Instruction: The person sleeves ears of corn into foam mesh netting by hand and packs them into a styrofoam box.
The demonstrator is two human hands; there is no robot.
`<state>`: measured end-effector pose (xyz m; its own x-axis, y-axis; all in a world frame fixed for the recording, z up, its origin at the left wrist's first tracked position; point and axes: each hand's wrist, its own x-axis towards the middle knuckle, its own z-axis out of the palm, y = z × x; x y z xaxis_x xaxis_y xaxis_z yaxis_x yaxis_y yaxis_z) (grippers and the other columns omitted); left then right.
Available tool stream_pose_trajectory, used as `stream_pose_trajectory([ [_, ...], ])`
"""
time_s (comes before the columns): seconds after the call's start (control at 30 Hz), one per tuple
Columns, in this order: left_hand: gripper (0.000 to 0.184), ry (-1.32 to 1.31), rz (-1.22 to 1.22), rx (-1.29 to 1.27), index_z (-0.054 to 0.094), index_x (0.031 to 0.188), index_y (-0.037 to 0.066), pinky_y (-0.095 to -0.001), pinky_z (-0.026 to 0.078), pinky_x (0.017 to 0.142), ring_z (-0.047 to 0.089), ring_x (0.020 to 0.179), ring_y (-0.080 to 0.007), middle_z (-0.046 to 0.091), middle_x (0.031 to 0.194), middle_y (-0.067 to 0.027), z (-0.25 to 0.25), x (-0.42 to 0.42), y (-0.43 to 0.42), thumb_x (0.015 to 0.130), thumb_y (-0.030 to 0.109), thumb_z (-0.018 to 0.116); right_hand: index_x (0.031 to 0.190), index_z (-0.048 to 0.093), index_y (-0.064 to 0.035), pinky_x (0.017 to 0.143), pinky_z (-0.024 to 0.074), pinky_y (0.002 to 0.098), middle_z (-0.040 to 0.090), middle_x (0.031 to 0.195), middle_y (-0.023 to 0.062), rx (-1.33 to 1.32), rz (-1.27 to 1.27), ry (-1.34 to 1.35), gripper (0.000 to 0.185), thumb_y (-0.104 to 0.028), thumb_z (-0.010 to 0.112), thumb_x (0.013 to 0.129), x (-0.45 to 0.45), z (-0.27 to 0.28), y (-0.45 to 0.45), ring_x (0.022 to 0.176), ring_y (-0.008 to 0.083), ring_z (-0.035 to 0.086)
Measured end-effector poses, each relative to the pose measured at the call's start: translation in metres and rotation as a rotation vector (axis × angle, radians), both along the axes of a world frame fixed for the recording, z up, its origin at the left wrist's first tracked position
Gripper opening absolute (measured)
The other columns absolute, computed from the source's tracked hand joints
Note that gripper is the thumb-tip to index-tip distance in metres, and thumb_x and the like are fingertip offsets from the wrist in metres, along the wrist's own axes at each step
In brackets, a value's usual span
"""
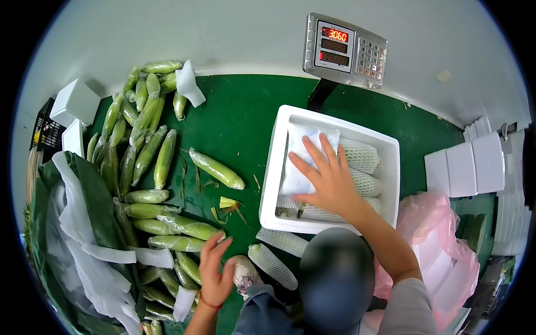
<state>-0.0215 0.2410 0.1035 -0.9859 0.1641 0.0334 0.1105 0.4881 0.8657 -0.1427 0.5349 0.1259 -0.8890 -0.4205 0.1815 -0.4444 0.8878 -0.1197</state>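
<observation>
Okay, right hand [330,181] lies splayed, not gripping, on white packet [291,182] in foam box [394,178] beside net-sleeved corn [360,156]; left hand [216,274], loosely open, empty, near film-wrapped corn [192,226].

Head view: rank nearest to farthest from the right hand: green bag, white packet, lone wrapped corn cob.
From the right hand:
1. White packet: under the hand, touching it, inside the foam box.
2. Lone wrapped corn cob: left of the box.
3. Green bag: far left.
</observation>
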Motion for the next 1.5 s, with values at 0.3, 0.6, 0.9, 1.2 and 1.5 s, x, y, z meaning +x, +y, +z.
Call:
stream_pose_trajectory([
  [0.3,0.067,0.213,-0.138,-0.063,0.031,0.141,0.001,-0.0410,0.035,0.104,0.037,0.129,-0.0418,0.034,0.139,-0.0300,-0.021,-0.088,0.108,0.080,0.008,0.058,0.136,0.046,-0.0197,0.099,0.0287,0.0646,0.032,0.147,0.0103,-0.027,0.044,-0.058,0.072,-0.048,0.067,0.074,-0.021,-0.027,0.014,0.138,0.0374,0.023],
  [0.6,0.081,-0.019,-0.208,0.088,0.012,0.145,-0.005,-0.0340,0.026,0.109,0.030,0.135,-0.0353,0.026,0.146,-0.0277,-0.031,-0.099,0.094,0.076,0.004,0.054,0.137,0.040,-0.0088,0.108,0.0173,0.0573,0.033,0.146,0.0153,-0.107,-0.322,-0.021,0.059,-0.032,0.060,0.086,0.045,0.012,0.084,0.136,0.0358,0.026],
  [0.9,0.076,-0.789,-0.306,0.370,0.020,0.140,0.005,-0.0397,0.045,0.096,0.049,0.117,-0.0269,0.046,0.128,-0.0140,-0.002,-0.187,0.118,0.075,0.002,0.059,0.141,0.035,-0.0171,0.105,0.0278,0.0441,0.038,0.143,0.0029,-1.352,-1.017,-0.432,0.056,-0.051,0.028,0.097,0.191,-0.092,0.160,0.132,0.0219,0.032],
  [1.2,0.081,-0.639,-0.200,0.352,0.020,0.143,0.005,-0.0372,0.042,0.097,0.048,0.117,-0.0270,0.046,0.127,-0.0138,0.069,-0.097,0.170,0.067,-0.005,0.048,0.137,0.038,0.0020,0.110,0.0231,0.0336,0.045,0.137,0.0098,-1.945,-0.821,-0.132,0.077,-0.058,0.012,0.097,0.215,-0.025,0.204,0.128,0.0196,0.040],
  [1.5,0.046,-0.765,-0.447,0.649,0.042,0.118,-0.001,-0.0439,0.046,0.094,0.055,0.101,-0.0288,0.053,0.110,-0.0140,0.232,-0.110,0.434,0.075,0.011,0.053,0.148,0.019,-0.0137,0.110,0.0187,0.0523,0.022,0.152,0.0091,-1.497,-0.625,0.985,0.064,-0.050,0.034,0.097,0.265,0.259,0.423,0.141,0.0223,0.018],
])
